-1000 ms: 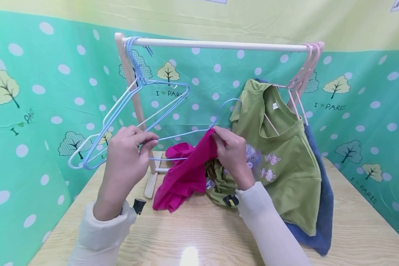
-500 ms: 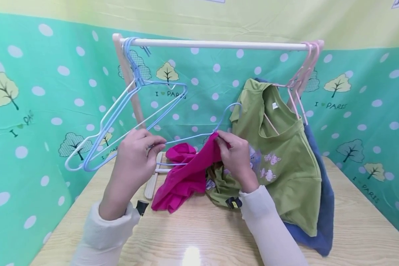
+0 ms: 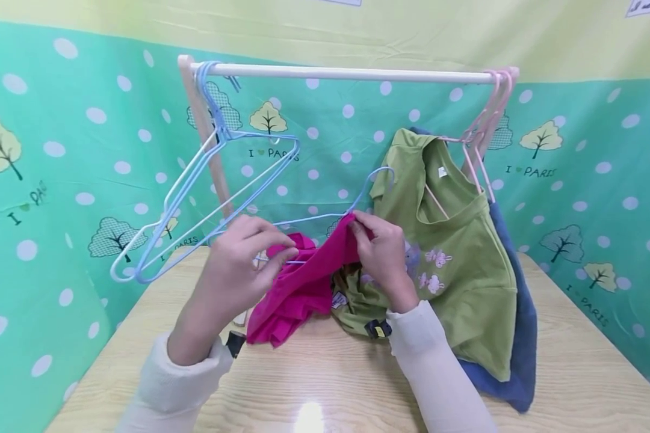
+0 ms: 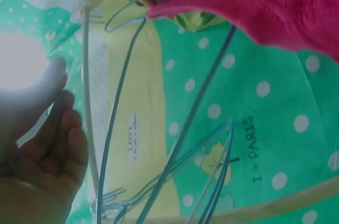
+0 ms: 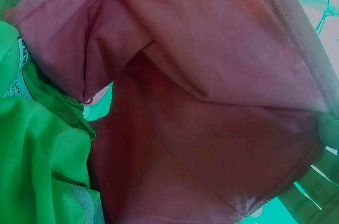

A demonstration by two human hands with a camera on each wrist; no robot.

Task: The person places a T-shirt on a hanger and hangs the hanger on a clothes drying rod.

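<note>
My right hand [image 3: 379,246] pinches the edge of a magenta garment [image 3: 303,288] at the neck of a light blue wire hanger [image 3: 314,218]. The hanger's hook sticks up free of the rack, and its lower bar passes behind the cloth. My left hand [image 3: 244,258] is held near the hanger's left end with thumb and fingers apart. The left wrist view shows that hand [image 4: 47,155] beside the hanger's wire [image 4: 123,75], holding nothing. Seen from the right wrist, the garment [image 5: 238,49] droops in folds with an opening between its layers.
A clothes rack [image 3: 346,73] stands behind my hands. Blue hangers [image 3: 222,133] hang at its left end. On pink hangers [image 3: 490,108] at the right are a green shirt [image 3: 466,264] and a blue garment [image 3: 522,337]. A crumpled olive garment [image 3: 352,307] lies on the table [image 3: 325,385].
My left hand has let go of the hanger's left arm and moved right, towards the magenta garment. My right hand has kept its pinch, shifting only slightly.
</note>
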